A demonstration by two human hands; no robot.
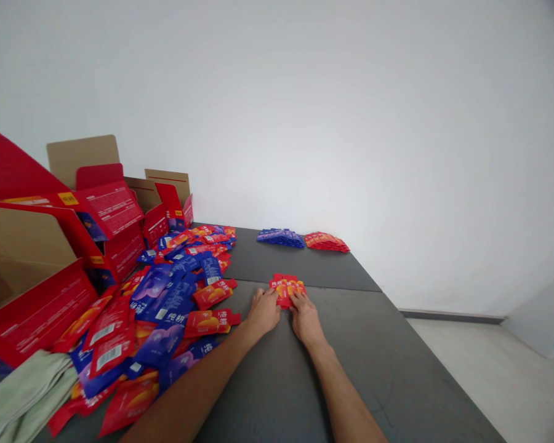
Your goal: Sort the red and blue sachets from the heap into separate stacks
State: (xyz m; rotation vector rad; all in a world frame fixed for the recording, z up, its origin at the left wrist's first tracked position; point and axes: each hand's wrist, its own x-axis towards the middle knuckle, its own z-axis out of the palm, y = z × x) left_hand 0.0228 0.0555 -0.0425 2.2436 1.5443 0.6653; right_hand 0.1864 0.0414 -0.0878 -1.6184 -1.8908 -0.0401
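Observation:
Several red pouches [284,289] with orange fruit pictures lie overlapped in a small stack on the dark grey table [351,344]. At the stack's left edge is my left hand [264,309], fingers bent against it. My right hand [305,317] presses the near right side, with its fingertips on the pouches. Between them the two hands hold the stack from both sides. Left of my left forearm spreads a loose heap of blue pouches [161,344] and red pouches [207,321].
Open red cardboard boxes [115,209] crowd the left side. A pale green cloth [32,394] lies at the near left. Near the wall sit a row of overlapped blue pouches [281,237] and a row of red pouches [327,241]. The table's right edge borders the floor [461,351].

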